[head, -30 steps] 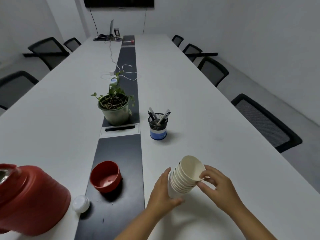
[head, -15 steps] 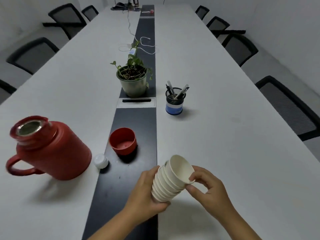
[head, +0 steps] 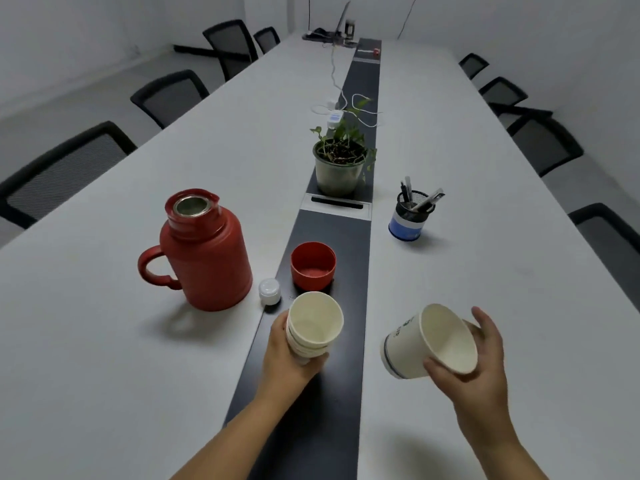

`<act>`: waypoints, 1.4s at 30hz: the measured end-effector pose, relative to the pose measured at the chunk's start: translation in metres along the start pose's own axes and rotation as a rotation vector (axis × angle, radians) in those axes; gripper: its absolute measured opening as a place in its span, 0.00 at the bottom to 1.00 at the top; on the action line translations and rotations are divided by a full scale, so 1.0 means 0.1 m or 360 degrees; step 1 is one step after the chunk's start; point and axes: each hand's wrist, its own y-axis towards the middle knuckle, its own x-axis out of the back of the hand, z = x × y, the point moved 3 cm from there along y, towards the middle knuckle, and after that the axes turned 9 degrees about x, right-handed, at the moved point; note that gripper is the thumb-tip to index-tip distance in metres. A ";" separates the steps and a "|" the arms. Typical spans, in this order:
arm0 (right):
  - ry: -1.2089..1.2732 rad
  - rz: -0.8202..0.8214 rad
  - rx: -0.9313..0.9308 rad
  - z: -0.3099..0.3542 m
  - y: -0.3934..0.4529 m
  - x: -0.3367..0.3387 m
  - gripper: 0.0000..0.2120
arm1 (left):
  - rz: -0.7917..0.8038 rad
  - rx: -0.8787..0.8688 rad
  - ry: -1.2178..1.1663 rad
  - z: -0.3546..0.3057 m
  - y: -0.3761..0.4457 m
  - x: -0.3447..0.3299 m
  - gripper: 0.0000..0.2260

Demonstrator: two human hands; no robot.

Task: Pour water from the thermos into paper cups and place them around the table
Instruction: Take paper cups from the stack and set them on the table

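Note:
A red thermos (head: 204, 252) with its mouth uncovered stands on the white table (head: 104, 341), handle to the left. Its red lid cup (head: 313, 265) sits upside up on the dark centre strip, and a small white stopper (head: 269, 291) lies between the two. My left hand (head: 289, 355) grips a stack of paper cups (head: 313, 327) over the strip, mouths tilted toward me. My right hand (head: 479, 358) holds a single paper cup (head: 427, 342) by its rim, tilted, a short way to the right of the stack and above the table.
A potted plant (head: 341, 164) stands on the centre strip beyond the lid cup. A pen holder (head: 410, 216) with pens sits to the right of it. Cables and a charger (head: 334, 114) lie farther along. Black chairs (head: 65, 168) line both long sides.
My right hand has pulled one paper cup off the stack and carried it to the right. The view has swung left, bringing the thermos fully into view.

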 end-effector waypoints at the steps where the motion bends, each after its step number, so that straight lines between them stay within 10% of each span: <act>1: -0.0048 0.0032 -0.0035 -0.02 -0.05 0.01 0.36 | 0.0034 0.0030 -0.0019 0.01 0.02 -0.04 0.36; 13: -0.0402 0.0390 -0.0222 -0.17 -0.71 -0.58 0.40 | 0.0071 0.0218 0.0338 0.43 -0.14 0.53 0.35; 24: -0.0374 0.0969 -0.0376 -0.32 -1.03 -3.13 0.37 | -0.0428 0.0378 0.1199 1.56 -0.07 3.45 0.19; 32: -0.0430 0.1032 -0.0283 -0.32 -0.98 -5.18 0.41 | -0.0226 0.0518 0.1534 2.02 0.06 4.55 0.50; 42: -0.0595 0.0998 -0.0336 -0.49 -1.07 -5.83 0.41 | 0.0057 0.0414 0.1466 1.94 0.06 4.65 0.37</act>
